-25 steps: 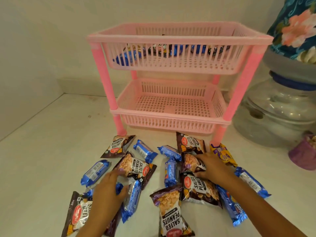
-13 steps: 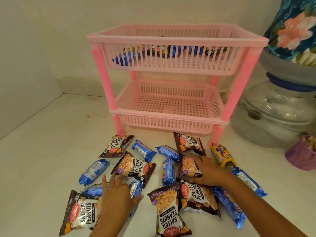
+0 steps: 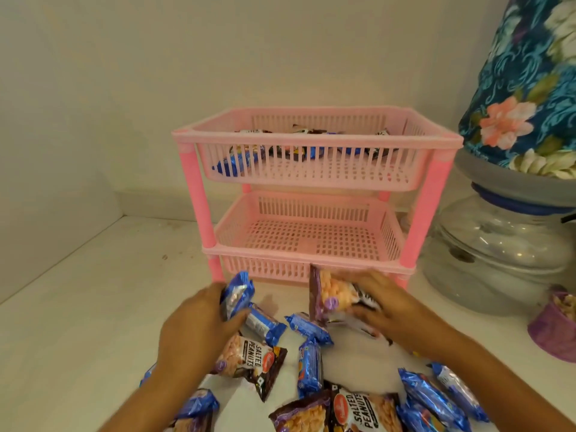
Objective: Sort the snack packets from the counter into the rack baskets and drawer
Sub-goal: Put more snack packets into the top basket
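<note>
My left grip point(image 3: 199, 319) pinches a blue packet point(image 3: 237, 293) and my right grip point(image 3: 383, 310) clutches a peanut packet point(image 3: 332, 296), both lifted above the bench point(image 3: 78, 322) before the pink rack point(image 3: 314, 194) (more packets lie scattered nearer me).

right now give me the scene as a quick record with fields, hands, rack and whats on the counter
left hand: left hand grips a blue packet, lifted off the counter
right hand: right hand grips a peanut packet, held upright
top basket: top basket holds several packets
lower basket: lower basket holds nothing
counter: counter carries loose blue and salted peanut packets near the hands
beside rack: glass jar, right of it
</note>
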`<control>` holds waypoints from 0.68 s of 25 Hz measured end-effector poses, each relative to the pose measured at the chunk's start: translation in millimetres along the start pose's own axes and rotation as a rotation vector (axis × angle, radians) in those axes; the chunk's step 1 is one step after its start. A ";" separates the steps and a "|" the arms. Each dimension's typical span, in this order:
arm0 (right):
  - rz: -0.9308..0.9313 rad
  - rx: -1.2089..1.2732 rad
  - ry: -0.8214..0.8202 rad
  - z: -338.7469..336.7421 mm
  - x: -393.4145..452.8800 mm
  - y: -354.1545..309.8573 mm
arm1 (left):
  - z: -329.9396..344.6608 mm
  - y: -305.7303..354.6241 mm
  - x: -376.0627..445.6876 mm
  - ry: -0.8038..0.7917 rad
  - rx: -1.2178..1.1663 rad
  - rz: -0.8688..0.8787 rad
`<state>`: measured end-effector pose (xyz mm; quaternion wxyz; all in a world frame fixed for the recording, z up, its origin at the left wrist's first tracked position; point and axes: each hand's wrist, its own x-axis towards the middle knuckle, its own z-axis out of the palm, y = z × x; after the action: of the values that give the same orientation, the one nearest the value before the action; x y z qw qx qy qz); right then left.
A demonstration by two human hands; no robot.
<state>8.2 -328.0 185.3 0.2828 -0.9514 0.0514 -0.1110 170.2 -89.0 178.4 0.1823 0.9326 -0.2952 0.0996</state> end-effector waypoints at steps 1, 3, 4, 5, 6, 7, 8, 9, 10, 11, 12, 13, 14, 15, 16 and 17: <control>-0.056 -0.007 0.086 -22.0 10.3 -18.3 | -17.1 6.4 16.1 0.052 -0.018 0.034; -0.197 -0.025 0.313 -67.4 37.6 -50.3 | -54.2 24.0 51.9 0.205 -0.072 0.117; -0.265 0.011 0.429 -87.9 54.6 -62.8 | -73.8 34.5 71.2 0.303 -0.115 0.154; -0.316 0.095 0.520 -106.6 72.7 -74.4 | -92.6 45.5 91.2 0.403 -0.175 0.183; -0.346 0.191 0.576 -123.7 92.2 -84.3 | -110.1 56.1 112.0 0.487 -0.232 0.203; -0.352 0.264 0.611 -137.8 112.3 -90.6 | -124.8 66.4 133.0 0.540 -0.264 0.215; -0.337 0.284 0.641 -150.7 133.3 -94.4 | -136.0 76.3 155.0 0.560 -0.275 0.220; -0.305 0.235 0.664 -160.9 154.4 -94.5 | -143.3 85.4 177.1 0.545 -0.282 0.213; -0.261 0.152 0.666 -169.5 174.3 -90.8 | -147.1 94.1 198.2 0.506 -0.307 0.189; -0.197 0.069 0.642 -175.7 192.1 -83.9 | -148.6 102.1 217.9 0.445 -0.349 0.151; -0.107 0.000 0.597 -178.9 206.8 -73.8 | -147.2 108.5 234.8 0.365 -0.376 0.111; -0.017 -0.052 0.532 -180.3 218.0 -62.1 | -142.5 113.8 250.2 0.276 -0.370 0.078; 0.058 -0.095 0.449 -179.0 226.5 -48.6 | -132.8 116.1 263.0 0.185 -0.330 0.053; 0.105 -0.134 0.361 -175.6 232.1 -36.1 | -120.6 117.0 272.0 0.096 -0.271 0.033; 0.140 -0.163 0.273 -172.6 236.7 -24.6 | -107.8 116.8 278.0 0.011 -0.204 0.006; 0.160 -0.178 0.187 -169.7 240.6 -15.7 | -97.0 114.7 282.1 -0.050 -0.151 -0.021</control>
<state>201.4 -443.0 376.1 0.1992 -0.9510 0.1629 -0.1713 322.6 -282.5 382.0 0.2458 0.9214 -0.2963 0.0519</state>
